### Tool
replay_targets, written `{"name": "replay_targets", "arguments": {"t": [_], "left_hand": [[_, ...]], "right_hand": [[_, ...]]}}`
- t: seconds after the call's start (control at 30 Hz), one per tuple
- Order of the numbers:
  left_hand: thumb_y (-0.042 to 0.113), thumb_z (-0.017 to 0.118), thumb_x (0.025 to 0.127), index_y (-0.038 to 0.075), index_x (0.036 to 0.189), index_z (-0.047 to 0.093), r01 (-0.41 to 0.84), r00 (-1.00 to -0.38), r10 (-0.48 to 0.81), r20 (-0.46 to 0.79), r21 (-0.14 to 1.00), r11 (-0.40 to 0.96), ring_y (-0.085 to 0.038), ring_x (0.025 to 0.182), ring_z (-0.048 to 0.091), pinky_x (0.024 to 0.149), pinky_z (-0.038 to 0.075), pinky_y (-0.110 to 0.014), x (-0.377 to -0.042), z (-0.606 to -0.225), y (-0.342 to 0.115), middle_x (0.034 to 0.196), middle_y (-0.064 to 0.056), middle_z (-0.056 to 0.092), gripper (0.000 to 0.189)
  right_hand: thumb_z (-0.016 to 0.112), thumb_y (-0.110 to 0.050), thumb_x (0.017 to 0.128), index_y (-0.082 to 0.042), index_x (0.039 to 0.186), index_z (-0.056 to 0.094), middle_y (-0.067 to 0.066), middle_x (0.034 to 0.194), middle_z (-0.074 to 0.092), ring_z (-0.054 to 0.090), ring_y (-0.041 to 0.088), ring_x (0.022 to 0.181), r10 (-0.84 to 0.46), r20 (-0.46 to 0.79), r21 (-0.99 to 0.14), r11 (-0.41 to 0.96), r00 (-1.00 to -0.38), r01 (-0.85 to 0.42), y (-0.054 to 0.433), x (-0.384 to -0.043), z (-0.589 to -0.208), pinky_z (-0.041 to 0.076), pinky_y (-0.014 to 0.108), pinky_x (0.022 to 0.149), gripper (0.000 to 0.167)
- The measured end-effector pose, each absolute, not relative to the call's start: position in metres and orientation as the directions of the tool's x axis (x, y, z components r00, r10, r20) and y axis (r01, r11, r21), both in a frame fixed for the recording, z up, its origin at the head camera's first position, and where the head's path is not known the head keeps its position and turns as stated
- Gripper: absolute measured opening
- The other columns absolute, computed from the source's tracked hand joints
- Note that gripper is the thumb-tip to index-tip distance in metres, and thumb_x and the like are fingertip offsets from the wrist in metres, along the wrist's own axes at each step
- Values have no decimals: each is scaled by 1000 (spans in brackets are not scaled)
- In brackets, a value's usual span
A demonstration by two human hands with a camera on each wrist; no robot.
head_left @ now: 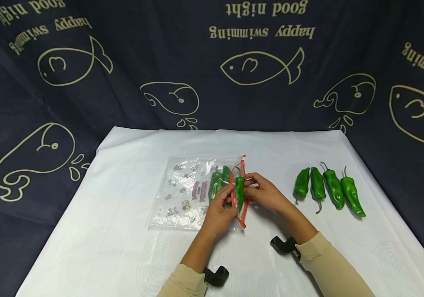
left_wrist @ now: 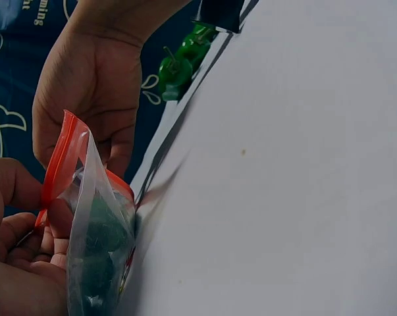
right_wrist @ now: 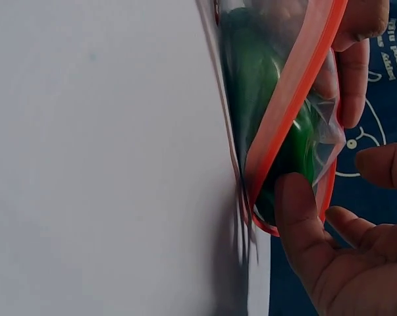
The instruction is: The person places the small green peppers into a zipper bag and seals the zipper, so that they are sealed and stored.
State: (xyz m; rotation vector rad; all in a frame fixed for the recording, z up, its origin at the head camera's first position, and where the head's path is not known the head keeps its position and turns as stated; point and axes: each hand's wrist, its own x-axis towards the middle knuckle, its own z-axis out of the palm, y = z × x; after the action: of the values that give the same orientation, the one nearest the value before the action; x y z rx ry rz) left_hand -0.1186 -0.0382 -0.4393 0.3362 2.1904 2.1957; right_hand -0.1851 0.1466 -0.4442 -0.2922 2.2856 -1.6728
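A clear zip bag [head_left: 161, 206] with printed figures and a red zip edge lies flat, its mouth facing right. Green peppers [head_left: 215, 183] show through its plastic. Another green pepper [head_left: 240, 190] lies in the mouth, between the two red edges. My left hand [head_left: 221, 211] pinches the near red edge [left_wrist: 61, 148] between thumb and fingers. At the mouth's right side is my right hand [head_left: 269, 196]. Its thumb [right_wrist: 297, 201] presses on the pepper's end, while the other fingers stay spread and loosely bent beside the far red edge.
Several green peppers [head_left: 332, 187] lie in a row on the right of the white-covered table [head_left: 122, 185]. A dark blue cloth [head_left: 182, 41] with fish and whale drawings hangs behind. Black wrist cameras [head_left: 216, 276] sit on both forearms.
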Motion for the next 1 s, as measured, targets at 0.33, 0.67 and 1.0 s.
{"name": "replay_targets", "arguments": {"t": [0.33, 0.67, 1.0], "left_hand": [[-16, 55, 74, -11, 140, 47, 141, -976, 168, 140, 990, -3, -42, 107, 58, 71, 45, -14, -119, -440, -38, 147, -22, 44, 67], [-17, 54, 73, -10, 141, 47, 144, -974, 176, 145, 989, -14, -43, 105, 58, 63, 41, -13, -119, -436, -38, 147, -22, 44, 69], [-18, 54, 74, -11, 140, 47, 159, -971, 174, 162, 987, -30, -48, 106, 57, 64, 42, -12, -118, -436, -38, 146, -23, 45, 67]], "right_hand": [[55, -4, 94, 3, 144, 41, 26, 123, 52, 65, 31, 95, -316, -125, -958, 285, -940, 32, 142, -185, -447, 57, 47, 78, 52], [51, 1, 91, 6, 143, 39, 26, 123, 50, 65, 26, 90, -316, -148, -968, 241, -937, 72, 138, -188, -451, 57, 39, 79, 54], [49, 1, 93, 5, 144, 38, 27, 125, 51, 66, 26, 90, -339, -138, -970, 237, -931, 57, 132, -186, -449, 57, 37, 79, 53]]}}
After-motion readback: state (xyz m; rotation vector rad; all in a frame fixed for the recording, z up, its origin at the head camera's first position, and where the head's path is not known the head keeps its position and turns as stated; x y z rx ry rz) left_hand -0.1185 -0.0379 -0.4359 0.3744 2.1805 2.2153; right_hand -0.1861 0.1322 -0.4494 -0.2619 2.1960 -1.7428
